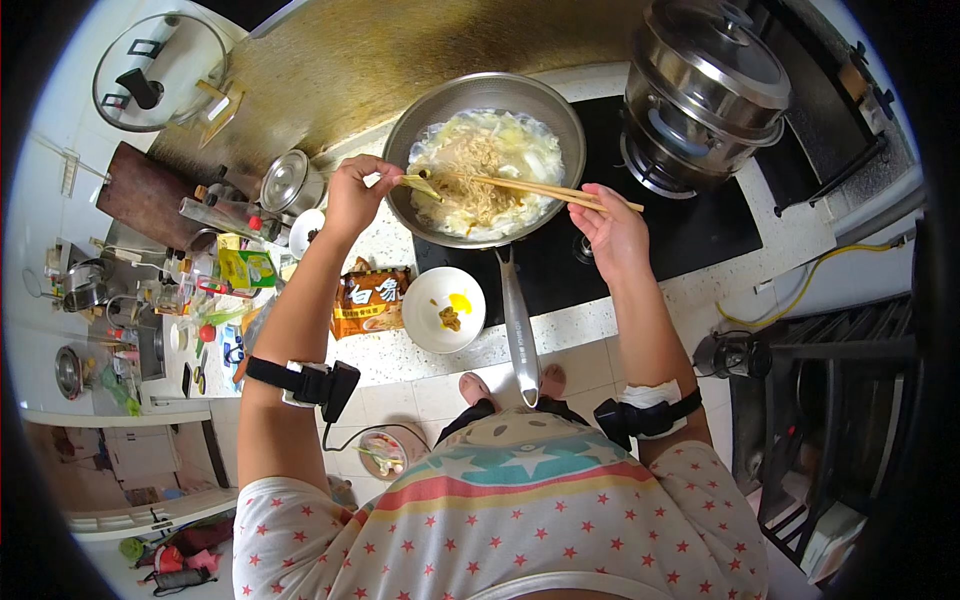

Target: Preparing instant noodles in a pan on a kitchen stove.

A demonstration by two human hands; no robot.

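A frying pan (409, 112) on the stove holds instant noodles (480, 154) in a pale broth with white, egg-like pieces (551, 154). Over the pan's left side, my left hand (358, 187) pinches a small, torn-looking gold seasoning sachet (421, 184). From the right, my right hand (611, 229) grips a pair of wooden chopsticks (559, 192), whose tips reach into the noodles. The pan's long metal handle (516, 330) points toward my body. Left of it, a white bowl (420, 330) contains brown paste (450, 319) and yellow liquid (463, 301).
An orange noodle packet (367, 304) lies beside the bowl. A lidded steel pot (690, 112) stands on the right burner of the black cooktop (697, 232). A steel lidded container (285, 184) and bottles (225, 214) crowd the left counter. A waste bin (405, 442) sits on the floor.
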